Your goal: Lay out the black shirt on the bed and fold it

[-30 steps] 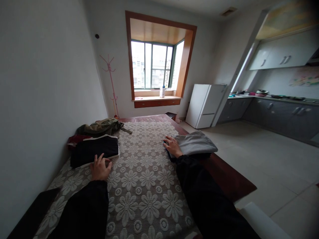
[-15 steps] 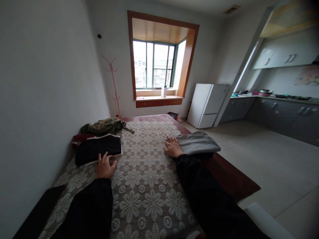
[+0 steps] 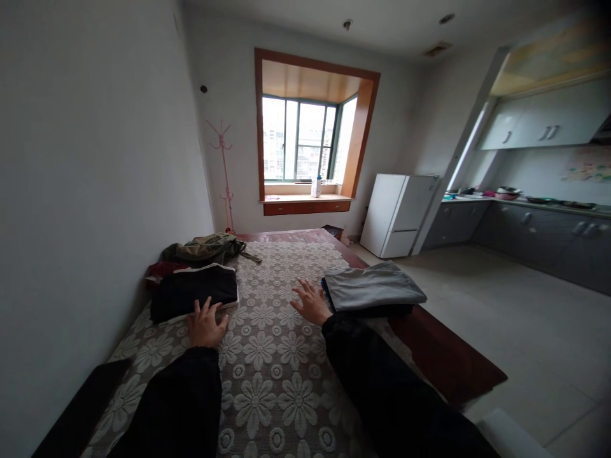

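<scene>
On the left of the table, my left hand [image 3: 207, 324] has its fingers spread at the near edge of a folded black garment [image 3: 195, 290] with white trim. Whether the fingertips press on the cloth I cannot tell. My right hand [image 3: 311, 301] is also open, just left of a stack of folded clothes whose top piece is a grey garment [image 3: 375, 287]. Darker cloth [image 3: 382, 311] shows beneath the grey one. Neither hand holds anything. Both lie over a flower-patterned lace tablecloth [image 3: 260, 346].
An olive-green bag [image 3: 205, 248] and some dark red cloth [image 3: 162, 272] lie behind the black garment, against the wall. The bare red-brown table edge [image 3: 446, 356] is on the right. Beyond stand a pink coat rack [image 3: 225, 172] and a white fridge [image 3: 398, 210].
My right hand has come off the grey garment and moved left over the tablecloth. My left hand stays by the black garment. The view has tilted up slightly.
</scene>
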Motion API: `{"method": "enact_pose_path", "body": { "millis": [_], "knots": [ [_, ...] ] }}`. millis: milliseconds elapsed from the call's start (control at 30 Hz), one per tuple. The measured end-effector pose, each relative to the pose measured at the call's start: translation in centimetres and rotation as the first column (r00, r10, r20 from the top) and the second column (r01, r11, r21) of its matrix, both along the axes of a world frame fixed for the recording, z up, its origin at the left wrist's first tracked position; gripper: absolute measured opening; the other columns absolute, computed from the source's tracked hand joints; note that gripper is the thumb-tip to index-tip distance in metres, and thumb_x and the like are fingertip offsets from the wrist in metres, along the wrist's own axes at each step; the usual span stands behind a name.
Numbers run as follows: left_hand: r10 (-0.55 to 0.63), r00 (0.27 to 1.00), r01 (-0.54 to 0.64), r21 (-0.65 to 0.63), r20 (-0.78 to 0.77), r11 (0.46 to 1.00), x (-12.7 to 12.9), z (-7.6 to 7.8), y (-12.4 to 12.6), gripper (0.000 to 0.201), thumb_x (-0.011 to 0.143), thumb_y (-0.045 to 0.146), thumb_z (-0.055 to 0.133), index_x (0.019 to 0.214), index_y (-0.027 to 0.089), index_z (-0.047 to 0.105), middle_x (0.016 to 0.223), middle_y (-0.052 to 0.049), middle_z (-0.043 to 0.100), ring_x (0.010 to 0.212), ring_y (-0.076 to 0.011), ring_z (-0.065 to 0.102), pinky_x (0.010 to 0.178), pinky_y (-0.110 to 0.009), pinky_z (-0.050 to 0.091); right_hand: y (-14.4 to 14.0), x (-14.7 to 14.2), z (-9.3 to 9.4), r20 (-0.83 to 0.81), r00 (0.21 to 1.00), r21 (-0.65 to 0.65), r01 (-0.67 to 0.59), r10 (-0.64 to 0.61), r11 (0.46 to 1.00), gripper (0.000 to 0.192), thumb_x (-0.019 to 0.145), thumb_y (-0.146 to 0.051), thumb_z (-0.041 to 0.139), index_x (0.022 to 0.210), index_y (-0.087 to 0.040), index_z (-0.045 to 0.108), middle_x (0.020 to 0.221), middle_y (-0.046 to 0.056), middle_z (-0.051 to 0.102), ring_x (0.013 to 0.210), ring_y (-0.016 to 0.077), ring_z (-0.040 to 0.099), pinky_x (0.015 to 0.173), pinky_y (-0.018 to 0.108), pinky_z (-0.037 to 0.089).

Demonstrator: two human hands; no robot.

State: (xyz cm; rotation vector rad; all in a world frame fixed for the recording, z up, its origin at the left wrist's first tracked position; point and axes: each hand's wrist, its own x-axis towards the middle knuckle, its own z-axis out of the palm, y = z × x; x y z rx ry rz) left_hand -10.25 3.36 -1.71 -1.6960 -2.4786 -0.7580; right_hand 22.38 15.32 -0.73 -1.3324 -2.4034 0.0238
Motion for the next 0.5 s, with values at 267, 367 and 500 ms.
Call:
{"method": "enact_pose_path", "body": {
  "millis": [267,367,500],
  "knots": [
    [0.003,1.0,-0.003,-0.016,0.005,1.0,0.0,0.4,-0.1,0.032,0.088,0.029,0.058,0.115,0.021,0.073,0.161,-0.01,0.045,0.157,-0.0405,0.016,0.123,-0.066,0.018,-4.0,-5.1,-3.3,-0.346,0.922,-0.108,-0.22,0.171,0.969,0.03,0.096,-0.035,0.065,0.124,-0.027,0.066,0.144,0.01,0.06,0.137,0.0275,0.052,0.121,0.054,0.028],
    [0.007,1.0,-0.006,-0.017,0.022,1.0,0.1,0.4,0.1,0.039,0.088,0.031,0.059,0.124,0.021,0.069,0.162,-0.011,0.044,0.157,-0.0407,0.015,0.123,-0.067,0.017,-4.0,-4.4,-3.1,-0.438,0.871,-0.087,-0.29,0.225,0.953,0.025,0.096,-0.032,0.063,0.12,-0.025,0.068,0.138,0.01,0.063,0.13,0.0262,0.057,0.115,0.048,0.038],
    [0.031,0.997,-0.033,0.026,0.07,0.999,0.2,0.5,0.2,0.054,0.09,0.033,0.056,0.142,0.016,0.055,0.161,-0.014,0.045,0.157,-0.0389,0.018,0.123,-0.064,0.021,-3.6,-3.8,-2.8,-0.482,0.848,-0.092,-0.3,0.221,0.95,0.021,0.096,-0.029,0.063,0.116,-0.024,0.069,0.132,0.01,0.066,0.124,0.025,0.061,0.108,0.043,0.045]
  ]
}}
